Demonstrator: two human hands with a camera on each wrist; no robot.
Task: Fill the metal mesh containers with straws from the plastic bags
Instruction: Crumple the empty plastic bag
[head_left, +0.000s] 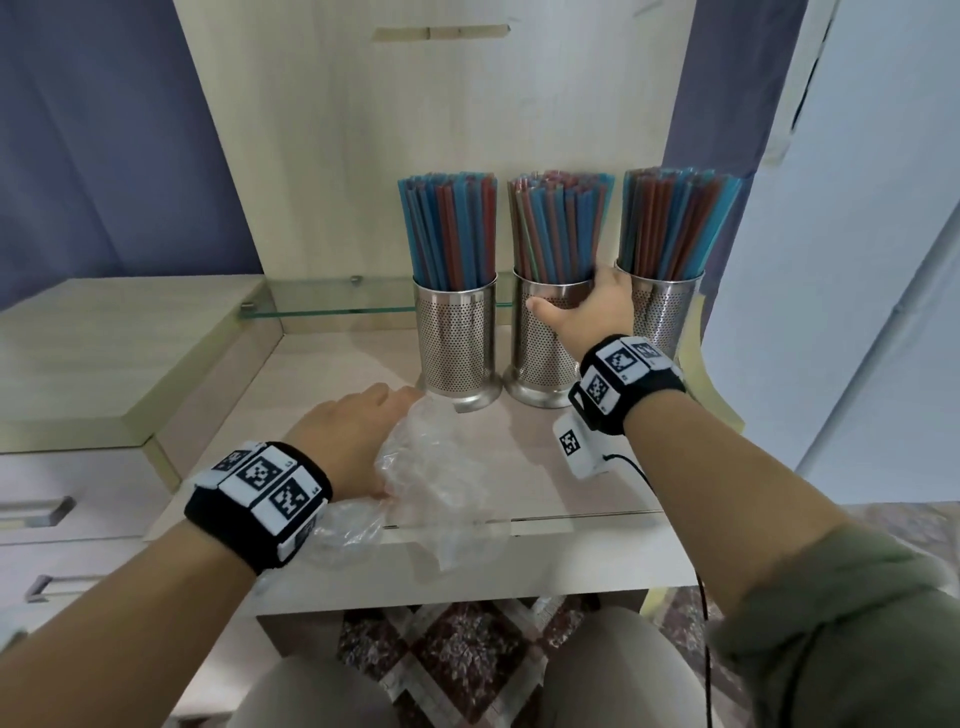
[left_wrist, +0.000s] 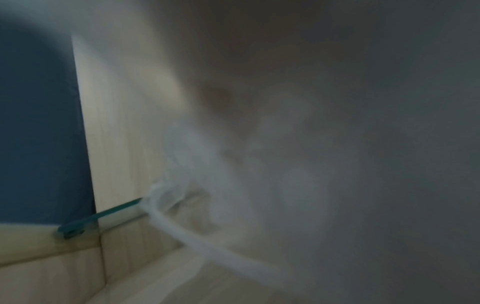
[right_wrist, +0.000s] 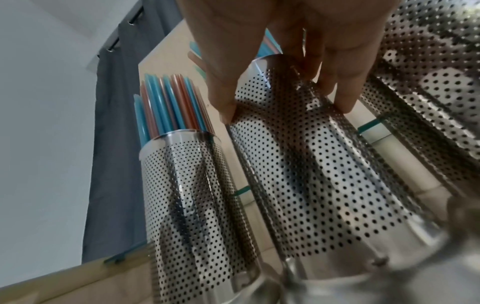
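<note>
Head view: no readable writing. Right hand (head_left: 587, 306) grip curls round middle mesh container (head_left: 540, 343), straws (head_left: 558, 228) above. Left hand (head_left: 348, 436) grip lies flat on plastic bag (head_left: 441, 467), tabletop (head_left: 545, 478).

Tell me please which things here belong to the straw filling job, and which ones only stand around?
Belonging to the job:
- three metal mesh containers, all holding straws
- empty plastic bags under the left hand
- right hand, gripping the middle container

Only standing around:
- glass shelf
- drawers
- blue curtain
</note>
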